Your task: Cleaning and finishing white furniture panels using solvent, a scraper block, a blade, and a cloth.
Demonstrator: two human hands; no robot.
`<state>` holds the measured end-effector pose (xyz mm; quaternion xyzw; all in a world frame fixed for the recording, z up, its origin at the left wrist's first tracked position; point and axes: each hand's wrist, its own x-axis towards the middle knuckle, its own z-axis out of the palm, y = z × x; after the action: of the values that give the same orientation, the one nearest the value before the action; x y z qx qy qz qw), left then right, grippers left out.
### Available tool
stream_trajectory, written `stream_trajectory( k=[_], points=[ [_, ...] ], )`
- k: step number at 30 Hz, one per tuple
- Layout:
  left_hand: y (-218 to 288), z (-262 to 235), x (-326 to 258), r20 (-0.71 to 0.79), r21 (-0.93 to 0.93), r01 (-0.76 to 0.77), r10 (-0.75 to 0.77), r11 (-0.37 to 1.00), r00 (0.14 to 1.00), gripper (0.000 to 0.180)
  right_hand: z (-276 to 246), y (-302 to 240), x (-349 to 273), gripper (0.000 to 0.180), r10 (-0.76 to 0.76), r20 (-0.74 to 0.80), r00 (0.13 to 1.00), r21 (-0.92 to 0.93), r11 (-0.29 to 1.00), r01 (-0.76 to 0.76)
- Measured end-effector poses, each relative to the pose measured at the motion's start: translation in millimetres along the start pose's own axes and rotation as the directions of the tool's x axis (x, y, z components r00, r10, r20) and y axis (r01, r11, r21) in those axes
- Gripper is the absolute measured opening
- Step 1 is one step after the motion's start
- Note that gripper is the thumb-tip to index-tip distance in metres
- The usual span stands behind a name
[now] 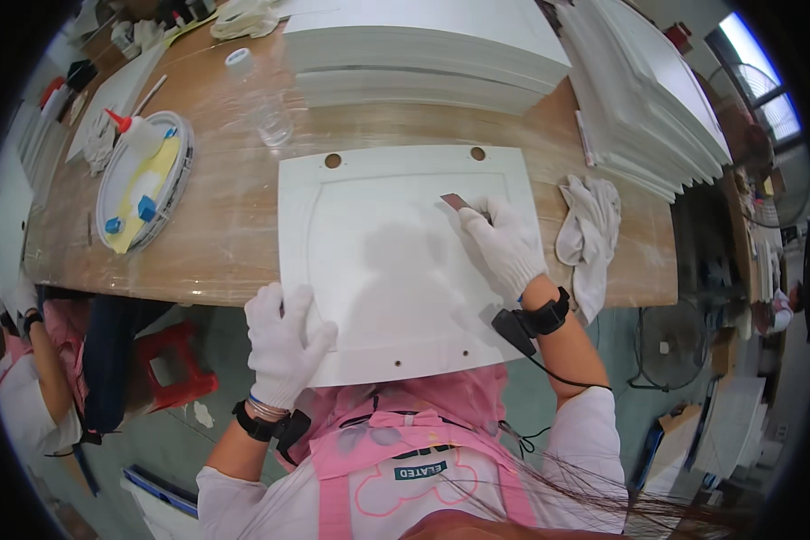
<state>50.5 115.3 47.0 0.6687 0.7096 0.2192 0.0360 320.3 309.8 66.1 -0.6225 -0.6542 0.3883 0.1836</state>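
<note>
A white panel (378,270) with two round holes near its far edge lies in front of me, its near end jutting past the table edge. My right hand (504,241), in a white knit glove, pinches a small flat reddish-brown piece (454,202) over the panel's right half. The piece's far end points up and left; whether it touches the surface I cannot tell. My left hand (286,344), gloved too, rests on the panel's near left edge, thumb and fingers apart. Its outer fingers are partly hidden.
Stacked white panels (423,54) stand at the back, with more panels (643,90) at right. A clear bottle (270,112), a round lid (110,193) bearing a glue bottle (139,135), and a white cloth (589,229) lie around. A co-worker's arm (49,364) shows at left, near a red stool (175,364).
</note>
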Motion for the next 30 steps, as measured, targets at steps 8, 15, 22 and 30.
stream_trajectory(
  k=[8,15,22,30],
  points=[
    [-50.6,9.9,30.9,-0.155,-0.178,-0.061,0.034,0.982,0.987,0.046,69.8,-44.7,18.2,0.034,-0.218,0.249,0.944,-0.004,0.974,0.227],
    [-63.3,24.9,36.1,-0.120,0.037,-0.083,0.087,0.996,0.989,0.055,112.0,-71.7,56.3,0.032,-0.522,0.210,0.827,-0.252,0.788,0.562],
    [-67.6,24.6,36.5,-0.092,-0.064,-0.050,0.044,0.997,0.995,0.057,126.3,-70.8,68.5,0.041,-0.621,0.193,0.760,-0.353,0.678,0.645],
    [-69.5,24.8,38.2,-0.085,-0.065,-0.061,0.055,0.996,0.995,0.059,126.1,-76.4,67.5,0.042,-0.632,0.207,0.747,-0.368,0.657,0.658]
  ],
)
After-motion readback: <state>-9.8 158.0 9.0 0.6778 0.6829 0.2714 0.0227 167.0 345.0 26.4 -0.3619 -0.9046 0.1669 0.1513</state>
